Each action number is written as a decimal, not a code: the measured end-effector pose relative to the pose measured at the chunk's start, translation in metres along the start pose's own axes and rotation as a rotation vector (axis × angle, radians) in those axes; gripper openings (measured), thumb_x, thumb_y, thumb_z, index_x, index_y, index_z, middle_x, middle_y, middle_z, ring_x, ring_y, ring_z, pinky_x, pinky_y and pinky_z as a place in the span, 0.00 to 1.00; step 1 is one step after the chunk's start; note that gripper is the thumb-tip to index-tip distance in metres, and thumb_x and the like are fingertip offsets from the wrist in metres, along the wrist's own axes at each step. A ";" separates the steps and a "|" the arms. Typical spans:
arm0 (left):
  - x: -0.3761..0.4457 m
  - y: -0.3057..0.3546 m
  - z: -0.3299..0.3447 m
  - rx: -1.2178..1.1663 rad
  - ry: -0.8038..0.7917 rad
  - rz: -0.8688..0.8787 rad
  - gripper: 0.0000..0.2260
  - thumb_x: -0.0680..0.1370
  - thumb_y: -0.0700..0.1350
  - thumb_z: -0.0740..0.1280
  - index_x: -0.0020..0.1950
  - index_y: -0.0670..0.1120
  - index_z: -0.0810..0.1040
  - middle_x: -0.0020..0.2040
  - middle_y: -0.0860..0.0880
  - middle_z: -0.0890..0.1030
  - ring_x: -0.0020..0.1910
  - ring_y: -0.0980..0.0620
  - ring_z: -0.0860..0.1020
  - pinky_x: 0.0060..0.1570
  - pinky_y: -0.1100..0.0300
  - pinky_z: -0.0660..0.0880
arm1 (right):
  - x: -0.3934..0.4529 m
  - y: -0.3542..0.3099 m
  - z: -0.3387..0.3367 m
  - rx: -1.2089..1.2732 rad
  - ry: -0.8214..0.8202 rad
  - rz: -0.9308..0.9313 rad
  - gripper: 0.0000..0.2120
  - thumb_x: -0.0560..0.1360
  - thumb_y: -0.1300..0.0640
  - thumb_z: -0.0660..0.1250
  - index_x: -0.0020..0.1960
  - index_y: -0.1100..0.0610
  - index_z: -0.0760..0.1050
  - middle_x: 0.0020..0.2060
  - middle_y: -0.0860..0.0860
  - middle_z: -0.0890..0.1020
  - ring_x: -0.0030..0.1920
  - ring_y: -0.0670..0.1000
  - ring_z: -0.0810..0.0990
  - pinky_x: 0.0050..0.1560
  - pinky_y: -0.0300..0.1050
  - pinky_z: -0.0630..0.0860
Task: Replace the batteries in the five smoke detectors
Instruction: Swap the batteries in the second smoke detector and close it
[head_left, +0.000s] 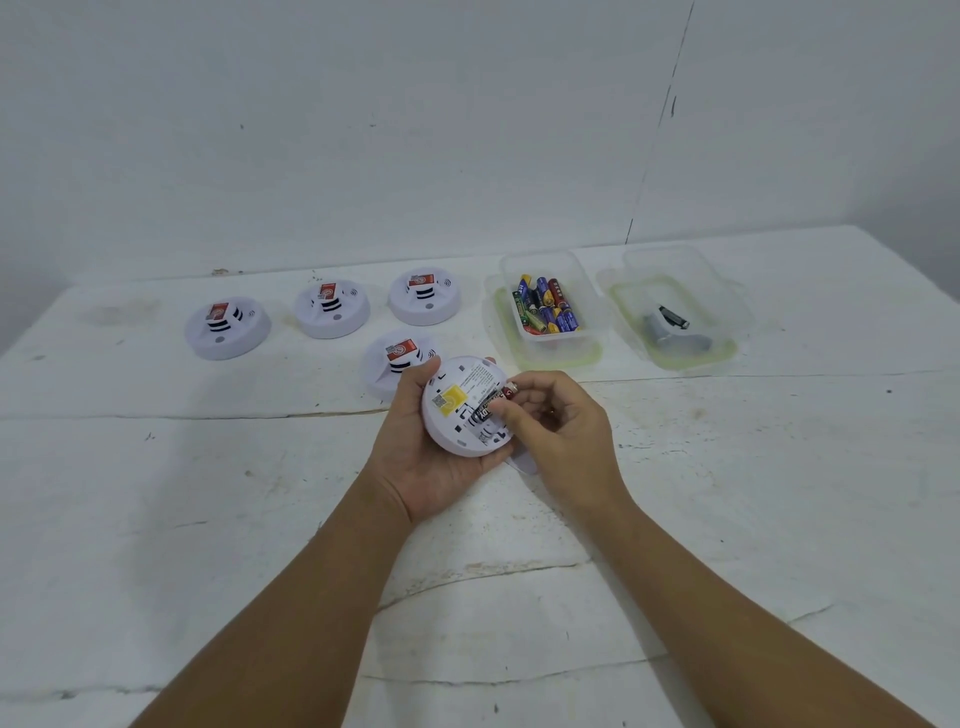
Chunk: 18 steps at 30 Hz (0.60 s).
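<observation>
My left hand (426, 457) grips a white smoke detector (457, 410) turned underside up, showing a yellow label and an open battery bay. My right hand (556, 415) pinches a black and red battery (491, 402) lying half in that bay. Several more white detectors stand dome up on the table: one at the left (227, 328), one further back (332, 310), one near the boxes (425, 297), and one just behind my left hand (387, 364). A white cover piece (524, 462) peeks out under my right hand.
A clear plastic box (550, 301) holds several coloured batteries, set on a green-rimmed lid. To its right a second clear box (675, 312) holds a couple of dark and grey batteries. The white table (260, 519) meets a white wall behind.
</observation>
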<state>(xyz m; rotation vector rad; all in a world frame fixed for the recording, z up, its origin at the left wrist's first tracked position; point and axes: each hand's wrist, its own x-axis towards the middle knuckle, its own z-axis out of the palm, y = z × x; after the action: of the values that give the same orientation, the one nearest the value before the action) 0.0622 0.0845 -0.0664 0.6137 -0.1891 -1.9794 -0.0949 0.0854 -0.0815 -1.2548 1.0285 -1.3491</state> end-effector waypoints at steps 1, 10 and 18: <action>0.000 0.000 0.000 -0.004 0.008 0.002 0.27 0.78 0.58 0.66 0.71 0.42 0.76 0.68 0.34 0.78 0.70 0.35 0.76 0.75 0.39 0.66 | 0.000 0.001 0.000 0.003 -0.006 0.002 0.12 0.73 0.62 0.79 0.55 0.56 0.83 0.44 0.54 0.86 0.45 0.51 0.84 0.51 0.46 0.82; 0.002 -0.001 -0.002 -0.006 -0.002 0.016 0.25 0.79 0.58 0.66 0.68 0.42 0.78 0.65 0.34 0.80 0.64 0.36 0.78 0.77 0.41 0.63 | 0.001 -0.004 -0.002 0.130 -0.051 0.041 0.17 0.76 0.70 0.74 0.61 0.56 0.78 0.45 0.52 0.87 0.48 0.53 0.85 0.54 0.51 0.83; 0.001 0.000 -0.003 -0.016 0.018 0.002 0.26 0.78 0.58 0.67 0.68 0.41 0.79 0.70 0.34 0.76 0.74 0.35 0.71 0.76 0.39 0.64 | 0.002 0.005 -0.005 -0.081 -0.010 -0.048 0.16 0.74 0.63 0.79 0.58 0.49 0.85 0.50 0.56 0.80 0.48 0.48 0.78 0.57 0.52 0.82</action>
<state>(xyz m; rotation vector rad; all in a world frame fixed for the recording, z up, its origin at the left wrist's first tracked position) 0.0628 0.0838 -0.0691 0.6210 -0.1629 -1.9705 -0.0990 0.0821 -0.0866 -1.3527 1.0607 -1.3483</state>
